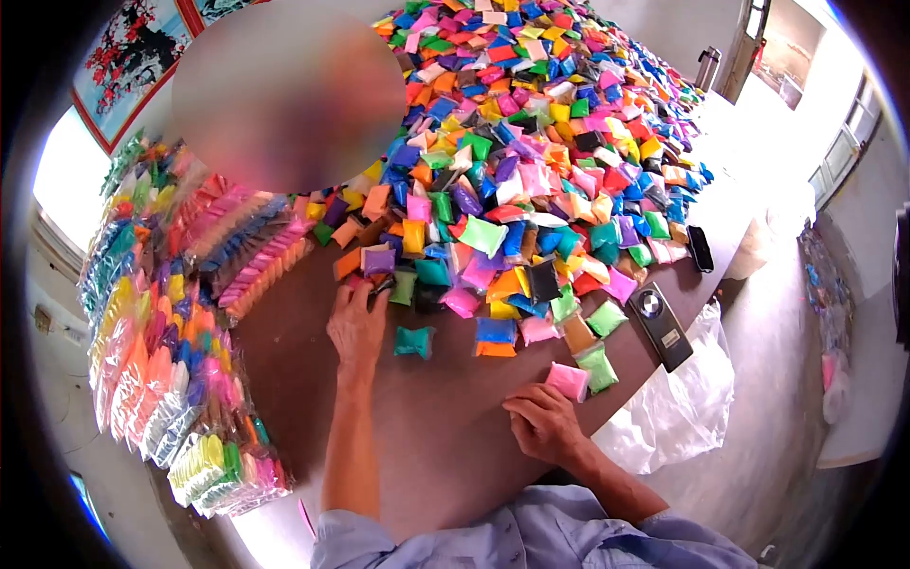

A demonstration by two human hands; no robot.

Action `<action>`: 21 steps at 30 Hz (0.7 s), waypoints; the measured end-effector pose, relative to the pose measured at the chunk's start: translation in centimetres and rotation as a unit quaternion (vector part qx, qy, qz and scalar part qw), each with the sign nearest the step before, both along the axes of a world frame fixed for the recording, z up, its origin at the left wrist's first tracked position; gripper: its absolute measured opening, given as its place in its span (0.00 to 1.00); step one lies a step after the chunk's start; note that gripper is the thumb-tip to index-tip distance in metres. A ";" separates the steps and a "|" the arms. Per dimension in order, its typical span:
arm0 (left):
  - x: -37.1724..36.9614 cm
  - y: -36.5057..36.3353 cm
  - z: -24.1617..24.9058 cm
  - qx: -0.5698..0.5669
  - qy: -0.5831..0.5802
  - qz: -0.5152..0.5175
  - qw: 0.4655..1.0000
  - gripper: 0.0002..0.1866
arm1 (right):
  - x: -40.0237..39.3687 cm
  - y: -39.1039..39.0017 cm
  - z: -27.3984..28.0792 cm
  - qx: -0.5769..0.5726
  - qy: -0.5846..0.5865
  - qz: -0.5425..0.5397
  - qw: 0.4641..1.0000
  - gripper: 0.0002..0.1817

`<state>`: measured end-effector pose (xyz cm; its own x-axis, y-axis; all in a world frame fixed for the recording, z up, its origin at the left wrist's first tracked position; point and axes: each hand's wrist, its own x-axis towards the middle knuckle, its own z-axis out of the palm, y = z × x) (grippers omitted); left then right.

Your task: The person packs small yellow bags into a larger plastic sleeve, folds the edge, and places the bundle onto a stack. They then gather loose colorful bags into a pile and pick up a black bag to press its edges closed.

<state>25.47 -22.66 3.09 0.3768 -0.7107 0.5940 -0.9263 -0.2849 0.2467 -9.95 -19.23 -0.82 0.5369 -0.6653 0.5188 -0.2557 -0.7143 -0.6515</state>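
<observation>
Small soft packets in many colours lie in a big heap (531,180) on the brown table (445,417). At the heap's near left edge, my left hand (356,322) reaches down with fingers apart. A purple packet (378,261) and a light green packet (403,286) are right by its fingertips; a small dark thing shows there, partly hidden. To its right is a teal packet (413,341). My right hand (545,422) rests curled near the front, a pink packet (568,381) just beyond its knuckles. What its fingers hold, if anything, is hidden.
Clear bags of sorted packets (180,379) are stacked along the left. A phone-like dark device (662,327) and a small black case (700,248) lie at the right edge, above a white plastic bag (678,408). A person (284,95), blurred, is across the table.
</observation>
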 end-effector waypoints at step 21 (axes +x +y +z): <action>-17.3 20.3 -2.1 -0.033 0.533 -0.048 0.844 0.11 | 5.6 4.8 0.2 0.326 -0.071 0.088 0.938 0.13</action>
